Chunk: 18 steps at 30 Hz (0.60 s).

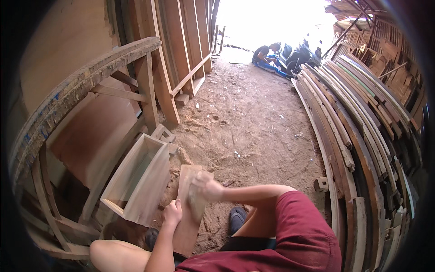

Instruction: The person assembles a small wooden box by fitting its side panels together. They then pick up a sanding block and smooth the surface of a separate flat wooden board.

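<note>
A flat wooden board (188,231) slants lengthwise in front of me, its near end close to my lap. My left hand (172,212) is closed on the board's left edge, thumb uppermost. Over the far part of the board lies my right hand (207,188), smeared by motion. Its fingers and anything beneath them cannot be made out. Just left of the board, an open-topped wooden box (147,186) like a drawer stands tilted on the ground.
A rough-edged wooden workbench (81,81) rises at left, with tall wooden frames (183,50) behind it. Long planks (362,136) are stacked along the right. A hollow block (321,184) lies beside them. Far off, a person (265,55) crouches by a motorcycle (294,56) on the dirt floor.
</note>
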Motion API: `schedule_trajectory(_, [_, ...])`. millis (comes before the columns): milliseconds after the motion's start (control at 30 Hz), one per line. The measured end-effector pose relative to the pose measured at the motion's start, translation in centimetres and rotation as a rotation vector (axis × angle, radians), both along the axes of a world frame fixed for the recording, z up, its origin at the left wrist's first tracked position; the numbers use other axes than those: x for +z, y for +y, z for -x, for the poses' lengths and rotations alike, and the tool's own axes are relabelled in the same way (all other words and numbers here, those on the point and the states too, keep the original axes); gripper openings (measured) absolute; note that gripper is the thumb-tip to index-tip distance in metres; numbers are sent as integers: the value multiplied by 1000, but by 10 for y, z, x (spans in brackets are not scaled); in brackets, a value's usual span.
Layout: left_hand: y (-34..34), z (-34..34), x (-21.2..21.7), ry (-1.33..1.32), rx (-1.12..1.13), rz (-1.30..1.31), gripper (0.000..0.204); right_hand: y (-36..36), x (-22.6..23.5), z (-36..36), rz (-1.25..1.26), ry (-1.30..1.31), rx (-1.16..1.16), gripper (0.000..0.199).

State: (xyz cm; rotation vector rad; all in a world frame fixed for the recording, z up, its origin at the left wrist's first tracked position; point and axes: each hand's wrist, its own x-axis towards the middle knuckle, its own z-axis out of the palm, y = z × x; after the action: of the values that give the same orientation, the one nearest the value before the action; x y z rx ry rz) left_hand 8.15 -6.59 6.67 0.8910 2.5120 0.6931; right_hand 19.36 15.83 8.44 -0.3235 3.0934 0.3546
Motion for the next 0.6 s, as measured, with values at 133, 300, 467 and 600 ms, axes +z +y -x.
schedule_trajectory(133, [-6, -1, 16, -31, 31, 16, 53, -75, -2, -26, 344, 54, 389, 50])
schedule_trajectory(300, [-6, 1, 5, -33, 9, -31, 53, 23, 25, 2, 232, -112, -246, 45])
schedule_trajectory(467, [-2, 0, 11, -8, 12, -56, 53, -31, 6, -17, 79, -101, 103, 48])
schedule_trajectory(600, [-1, -3, 15, -2, 12, -47, 52, -41, -24, -19, 379, 15, 296, 54])
